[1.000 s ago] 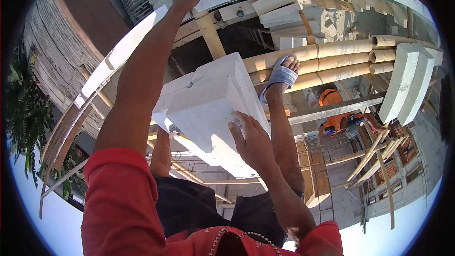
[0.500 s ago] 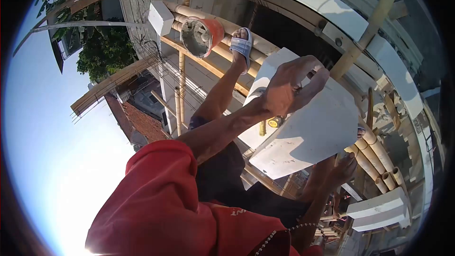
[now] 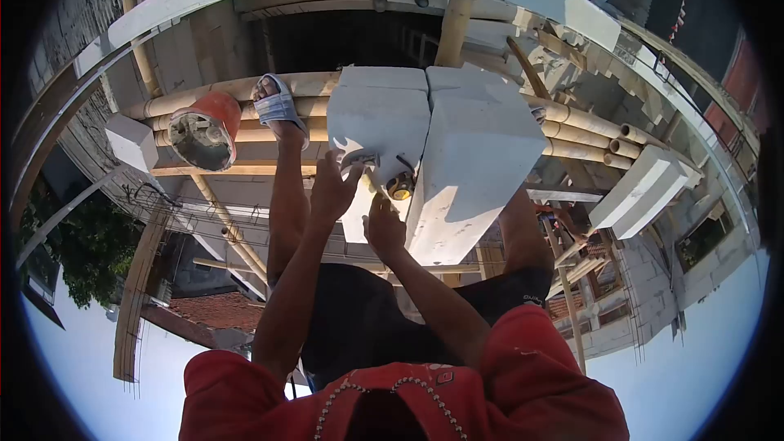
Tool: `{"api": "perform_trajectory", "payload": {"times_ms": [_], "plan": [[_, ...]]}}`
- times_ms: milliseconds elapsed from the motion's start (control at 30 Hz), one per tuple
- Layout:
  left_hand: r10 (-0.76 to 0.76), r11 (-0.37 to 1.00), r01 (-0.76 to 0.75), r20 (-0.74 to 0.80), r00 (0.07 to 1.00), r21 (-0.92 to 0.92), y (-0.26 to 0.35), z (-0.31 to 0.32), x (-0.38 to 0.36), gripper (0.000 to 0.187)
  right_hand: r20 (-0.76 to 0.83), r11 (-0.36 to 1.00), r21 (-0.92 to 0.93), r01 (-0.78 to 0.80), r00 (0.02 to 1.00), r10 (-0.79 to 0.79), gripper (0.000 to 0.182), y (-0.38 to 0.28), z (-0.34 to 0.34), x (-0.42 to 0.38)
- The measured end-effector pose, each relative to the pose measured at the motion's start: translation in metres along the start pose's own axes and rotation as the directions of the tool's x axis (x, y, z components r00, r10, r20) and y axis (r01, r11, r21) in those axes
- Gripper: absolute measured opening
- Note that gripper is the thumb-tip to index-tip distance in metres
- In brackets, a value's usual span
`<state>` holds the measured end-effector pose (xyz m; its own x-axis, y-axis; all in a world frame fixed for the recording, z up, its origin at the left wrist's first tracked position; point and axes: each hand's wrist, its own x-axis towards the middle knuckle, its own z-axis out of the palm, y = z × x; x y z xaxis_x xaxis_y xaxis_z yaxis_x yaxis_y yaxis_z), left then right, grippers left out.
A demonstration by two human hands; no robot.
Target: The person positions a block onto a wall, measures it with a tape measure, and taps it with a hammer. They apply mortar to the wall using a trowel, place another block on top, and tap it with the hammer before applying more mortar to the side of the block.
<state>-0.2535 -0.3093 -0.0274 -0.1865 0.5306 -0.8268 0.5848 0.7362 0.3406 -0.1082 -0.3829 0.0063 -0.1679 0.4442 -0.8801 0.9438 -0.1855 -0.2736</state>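
A yellow-handled tool (image 3: 370, 180) with a greyish metal head lies over the left white block (image 3: 376, 106). My left hand (image 3: 331, 192) is beside the metal head, with thumb and fingers apart. Fingers of my right hand (image 3: 385, 224) close around the lower end of the handle. Just right of that handle, a yellow and black tape measure (image 3: 400, 186) rests on the same block, near the seam. A second white block (image 3: 478, 147) stands against the first on the right. My fingers partly cover the tool.
An orange bucket (image 3: 216, 126) of grey mortar sits on bamboo poles (image 3: 322, 106) by my sandalled left foot (image 3: 279, 104). More white blocks stand at the far left (image 3: 131, 143) and right (image 3: 641, 192). A dark opening (image 3: 327, 41) lies beyond, and open gaps drop below the poles.
My view has turned and levelled. My left hand has come down from above the right block to the tool, and my right hand has moved from that block's side to the handle.
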Motion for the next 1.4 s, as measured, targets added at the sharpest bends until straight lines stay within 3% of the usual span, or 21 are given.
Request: {"api": "perform_trajectory", "payload": {"times_ms": [67, 167, 200, 300, 333, 433, 500, 567, 633, 700, 833, 867, 933, 1000, 1033, 1067, 1133, 1233, 1267, 1300, 1400], "plan": [[0.022, 0.984, -0.031, 0.052, 0.998, 0.177, -0.003, 0.009, -0.002, 0.063, -0.019, 0.992, 0.042, -0.123, 0.992, 0.124, 0.066, 0.001, 0.011, 0.009], [-0.036, 0.971, 0.025, 0.043, 0.998, 0.238, -0.003, 0.016, 0.004, 0.063, 0.046, 0.959, 0.163, -0.233, 0.972, 0.229, 0.061, 0.006, 0.021, 0.020], [-0.042, 0.965, 0.026, 0.055, 0.998, 0.261, -0.001, 0.014, 0.004, 0.064, -0.035, 0.943, 0.232, -0.239, 0.967, 0.254, 0.043, 0.005, 0.020, 0.022], [0.097, 0.946, -0.121, 0.095, 0.991, 0.301, -0.002, 0.004, 0.005, 0.058, 0.139, 0.904, 0.284, -0.318, 0.947, 0.290, 0.030, 0.008, 0.017, 0.036], [0.174, 0.936, -0.194, 0.092, 0.980, 0.294, -0.006, 0.003, 0.006, 0.055, 0.078, 0.905, 0.341, -0.253, 0.967, 0.241, 0.024, 0.010, 0.013, 0.030], [0.075, 0.945, -0.114, 0.136, 0.988, 0.305, 0.020, -0.011, 0.005, 0.052, 0.044, 0.902, 0.416, -0.113, 0.994, 0.103, 0.030, 0.011, -0.002, 0.004], [0.180, 0.932, -0.226, 0.180, 0.967, 0.283, 0.015, -0.017, 0.003, 0.048, -0.015, 0.882, 0.467, -0.061, 0.997, 0.077, 0.034, 0.000, -0.020, -0.029], [0.066, 0.976, -0.099, 0.167, 0.984, 0.193, 0.044, -0.026, -0.004, 0.044, 0.070, 0.815, 0.565, -0.131, 0.991, 0.110, 0.039, -0.009, -0.018, -0.051], [-0.029, 0.982, -0.003, 0.170, 0.985, 0.187, 0.060, -0.033, -0.011, 0.039, 0.340, 0.650, 0.674, -0.352, 0.929, 0.150, 0.042, -0.014, -0.046, -0.064], [-0.161, 0.975, 0.139, 0.121, 0.979, 0.173, 0.059, -0.035, -0.014, 0.033, 0.272, 0.580, 0.757, -0.302, 0.952, 0.141, 0.045, -0.014, -0.056, -0.075], [-0.176, 0.984, 0.173, 0.147, 0.973, 0.032, 0.120, -0.064, -0.017, 0.037, 0.178, 0.533, 0.817, -0.220, 0.975, 0.131, 0.046, -0.010, -0.110, -0.082], [-0.097, 0.995, 0.094, 0.134, 0.986, 0.035, 0.143, -0.073, -0.021, 0.039, -0.036, 0.540, 0.840, -0.045, 0.990, 0.139, 0.042, -0.013, -0.094, -0.084], [0.006, 0.967, -0.001, -0.017, 1.000, 0.253, 0.211, -0.100, -0.023, 0.044, -0.097, 0.459, 0.887, 0.058, 0.993, 0.062, 0.041, -0.006, -0.111, -0.084], [0.052, 0.998, -0.044, -0.216, 0.975, 0.042, 0.257, -0.122, -0.005, 0.049, -0.231, 0.393, 0.898, 0.198, 0.972, 0.038, 0.039, 0.004, -0.146, -0.083], [0.175, 0.985, -0.167, -0.283, 0.943, 0.053, 0.261, -0.133, 0.018, 0.044, -0.331, 0.372, 0.882, 0.288, 0.942, 0.056, 0.037, 0.011, -0.176, -0.081], [0.330, 0.939, -0.344, -0.290, 0.898, 0.004, 0.275, -0.130, 0.044, 0.040, -0.431, 0.355, 0.854, 0.380, 0.899, 0.074, 0.036, 0.022, -0.202, -0.076], [0.445, 0.895, -0.435, -0.246, 0.861, 0.099, 0.317, -0.111, 0.105, 0.040, -0.497, 0.300, 0.845, 0.443, 0.858, 0.130, 0.039, 0.047, -0.235, -0.066], [0.697, 0.687, -0.634, -0.077, 0.713, 0.356, 0.373, -0.042, 0.184, 0.045, -0.211, 0.081, 0.977, 0.197, 0.945, 0.251, 0.044, 0.112, -0.316, -0.040], [0.777, 0.533, -0.659, 0.001, 0.629, 0.531, 0.378, -0.017, 0.217, 0.048, -0.250, 0.156, 0.966, 0.207, 0.904, 0.346, 0.045, 0.138, -0.319, -0.030], [0.878, 0.324, -0.722, 0.090, 0.470, 0.611, 0.379, 0.007, 0.258, 0.059, -0.260, 0.262, 0.954, 0.148, 0.843, 0.471, 0.046, 0.163, -0.329, -0.025], [0.813, 0.209, -0.724, 0.294, 0.502, 0.658, 0.403, 0.061, 0.341, 0.071, -0.199, 0.405, 0.912, -0.061, 0.799, 0.567, 0.051, 0.232, -0.335, -0.015]]}}
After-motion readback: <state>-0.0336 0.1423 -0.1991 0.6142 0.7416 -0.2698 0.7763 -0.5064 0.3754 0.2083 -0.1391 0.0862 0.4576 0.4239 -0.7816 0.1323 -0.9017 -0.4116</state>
